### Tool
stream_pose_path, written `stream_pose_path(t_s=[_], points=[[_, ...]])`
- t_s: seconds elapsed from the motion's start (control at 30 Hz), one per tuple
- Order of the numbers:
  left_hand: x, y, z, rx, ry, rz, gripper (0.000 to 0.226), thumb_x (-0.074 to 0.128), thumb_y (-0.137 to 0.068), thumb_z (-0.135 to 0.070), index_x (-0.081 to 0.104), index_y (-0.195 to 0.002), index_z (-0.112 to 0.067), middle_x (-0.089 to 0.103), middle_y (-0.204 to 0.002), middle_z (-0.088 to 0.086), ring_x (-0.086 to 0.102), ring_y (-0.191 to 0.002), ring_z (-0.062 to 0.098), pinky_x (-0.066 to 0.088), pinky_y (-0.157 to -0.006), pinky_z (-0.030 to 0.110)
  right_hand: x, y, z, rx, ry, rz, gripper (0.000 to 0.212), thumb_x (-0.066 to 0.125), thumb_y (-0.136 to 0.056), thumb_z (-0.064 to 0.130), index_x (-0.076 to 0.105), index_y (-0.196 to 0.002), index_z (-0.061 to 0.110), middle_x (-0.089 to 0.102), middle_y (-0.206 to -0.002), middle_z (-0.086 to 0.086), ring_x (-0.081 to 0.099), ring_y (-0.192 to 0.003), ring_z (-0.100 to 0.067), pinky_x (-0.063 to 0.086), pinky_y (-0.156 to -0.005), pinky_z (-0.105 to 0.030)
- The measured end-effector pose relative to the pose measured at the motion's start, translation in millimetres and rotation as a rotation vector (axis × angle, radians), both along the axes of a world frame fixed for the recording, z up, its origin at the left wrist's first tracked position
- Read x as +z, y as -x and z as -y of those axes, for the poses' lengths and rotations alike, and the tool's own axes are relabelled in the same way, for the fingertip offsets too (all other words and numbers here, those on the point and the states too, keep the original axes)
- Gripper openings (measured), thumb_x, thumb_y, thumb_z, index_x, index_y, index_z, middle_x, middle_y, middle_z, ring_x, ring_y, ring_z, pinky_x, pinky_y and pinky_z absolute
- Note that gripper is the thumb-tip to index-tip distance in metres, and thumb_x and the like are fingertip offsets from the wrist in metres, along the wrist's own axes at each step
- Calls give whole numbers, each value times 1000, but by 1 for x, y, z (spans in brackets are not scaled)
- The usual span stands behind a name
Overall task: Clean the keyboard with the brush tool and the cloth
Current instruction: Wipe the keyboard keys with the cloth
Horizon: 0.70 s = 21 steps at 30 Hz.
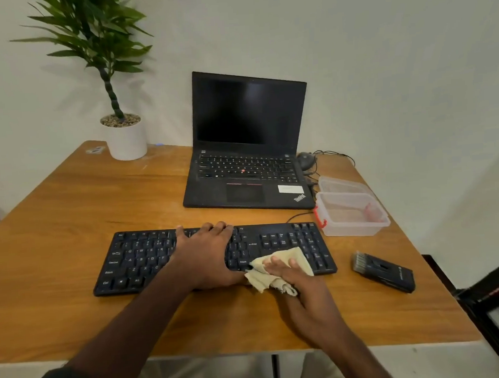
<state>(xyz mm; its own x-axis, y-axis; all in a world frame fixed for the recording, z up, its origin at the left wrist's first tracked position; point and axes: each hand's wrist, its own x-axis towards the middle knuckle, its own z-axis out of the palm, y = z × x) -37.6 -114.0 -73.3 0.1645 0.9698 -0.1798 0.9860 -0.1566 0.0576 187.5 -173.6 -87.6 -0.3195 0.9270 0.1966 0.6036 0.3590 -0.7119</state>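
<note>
A clear plastic box (pixel 352 217) sits on the wooden table (pixel 66 201) to the right of the keyboard, with its clear lid (pixel 341 184) lying just behind it. The box has a red clip on its left end and something small and pinkish inside at the right; I cannot tell what it is. A white pot (pixel 126 138) at the far left corner holds small stones and a green plant (pixel 95 31). The left hand (pixel 205 255) lies flat on the middle of the black keyboard (pixel 141 260), fingers straight and spread, tips at the far edge of the keys. The right hand (pixel 306 294) presses a pale yellow cloth (pixel 273 271) on the keys at the keyboard's near right part; its fingers lie over the cloth, and a bunched bit of cloth sticks out by the thumb. The black brush tool (pixel 382 271) lies alone on the table to the right of the keyboard, bristles pointing away. Behind the keyboard, an open black laptop (pixel 248 147) with a dark screen reads "ThinkPad". Keys read "Ctrl", "Alt" and "Shift".
</note>
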Motion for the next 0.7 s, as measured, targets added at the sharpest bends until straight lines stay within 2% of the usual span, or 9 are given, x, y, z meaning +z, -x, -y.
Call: stream_pose_path(t_s=[0.03, 0.13, 0.2, 0.33, 0.43, 0.5, 0.53, 0.6, 0.7], points=[[0, 1, 0, -2, 7, 5, 125, 42, -63, -96, 2, -158, -26, 7, -166, -5, 10, -151, 19, 3, -115, 71, 6, -1, 2, -52, 104, -121, 47, 55, -100, 10, 62, -121, 52, 61, -136, 21, 49, -132, 3, 37, -116, -30], [2, 3, 0, -8, 42, 18, 130, 39, -57, -100, -1, -157, -27, 3, -166, -5, 8, -152, 20, 1, -115, 70, 21, -17, -7, -318, 451, -732, 27, 56, -100, 15, 68, -112, 36, 74, -113, 5, 67, -108, -13, 54, -97, -38], [3, 4, 0, -13, 49, 12, 132, 40, -56, -101, -2, -157, -28, 4, -166, -5, 8, -152, 20, 2, -116, 70, 30, -29, -18, -427, 376, -899, 25, 56, -100, 15, 67, -118, 28, 72, -119, -2, 68, -110, -17, 56, -92, -37], [6, 4, -2, -18, 58, 12, 136, 45, -52, -101, 0, -157, -28, 7, -166, -5, 13, -151, 21, 4, -116, 69, 35, -41, -38, -408, -109, -427, 33, 53, -101, 6, 66, -125, 25, 71, -115, 10, 65, -106, 2, 55, -87, -20], [6, 5, -3, -11, 61, 19, 137, 44, -50, -101, 0, -157, -28, 8, -166, -5, 14, -150, 21, 4, -116, 69, 22, -34, -45, -262, -89, 79, 48, 51, -100, 8, 50, -140, 34, 63, -134, 3, 60, -113, -7, 53, -98, -33], [5, 5, -3, -8, 67, 21, 136, 42, -50, -102, -1, -157, -29, 6, -166, -6, 12, -151, 20, 2, -116, 69, 7, -27, -41, -194, 1, 382, 59, 49, -100, 7, 38, -150, 35, 36, -157, 9, 38, -141, -12, 25, -119, -33], [5, 6, -3, -5, 68, 19, 136, 42, -50, -102, -2, -157, -29, 4, -166, -6, 10, -151, 20, 2, -116, 69, 2, -23, -35, -185, 14, 411, 63, 49, -99, 6, 33, -153, 36, 26, -161, 13, 23, -149, -12, 11, -121, -30], [4, 5, -3, 2, 64, 14, 135, 41, -51, -102, -2, -157, -29, 4, -166, -6, 9, -152, 20, 2, -116, 69, -2, -21, -25, -108, -45, 363, 65, 48, -99, 6, 28, -153, 37, 16, -160, 19, 7, -151, -4, -1, -121, -23], [5, 4, -3, 4, 63, 5, 134, 43, -52, -101, -1, -157, -30, 5, -166, -6, 12, -151, 20, 2, -116, 68, -11, -27, -19, 162, -90, 400, 65, 46, -94, 7, 34, -152, 32, 20, -159, 20, 3, -151, 6, 1, -125, -24]])
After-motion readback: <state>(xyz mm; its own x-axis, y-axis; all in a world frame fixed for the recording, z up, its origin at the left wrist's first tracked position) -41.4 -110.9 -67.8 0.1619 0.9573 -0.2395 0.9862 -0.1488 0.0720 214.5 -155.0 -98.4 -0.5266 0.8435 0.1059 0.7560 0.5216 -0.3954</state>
